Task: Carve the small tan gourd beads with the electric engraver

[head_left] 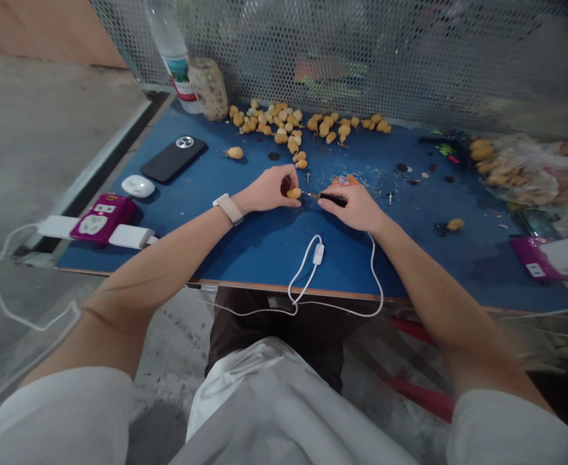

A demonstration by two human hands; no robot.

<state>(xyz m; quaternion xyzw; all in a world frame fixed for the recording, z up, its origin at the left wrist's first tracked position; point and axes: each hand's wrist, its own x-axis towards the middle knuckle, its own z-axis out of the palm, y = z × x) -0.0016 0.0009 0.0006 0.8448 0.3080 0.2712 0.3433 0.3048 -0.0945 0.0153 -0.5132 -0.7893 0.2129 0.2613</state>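
Note:
Between the fingertips of my left hand (274,187) is a small yellow-orange gourd (294,193), held just above the blue tabletop. My right hand (354,204) is wrapped around a black-handled tool (333,199) with a thin metal tip. That tip points left and meets, or nearly meets, the gourd; I cannot tell which. A white cord (374,258) with an inline switch (318,254) runs from beneath my right hand over the front edge. An orange patterned piece (346,181) and pale crumbs lie just behind the right hand.
Many small gourds (284,119) lie along the perforated metal screen (385,58). A phone (175,159), white case (138,186), purple power adapter (104,219), water bottle (180,71) and woven jar (208,88) stand left. At right are a plastic bag (530,171) and another purple adapter (533,258).

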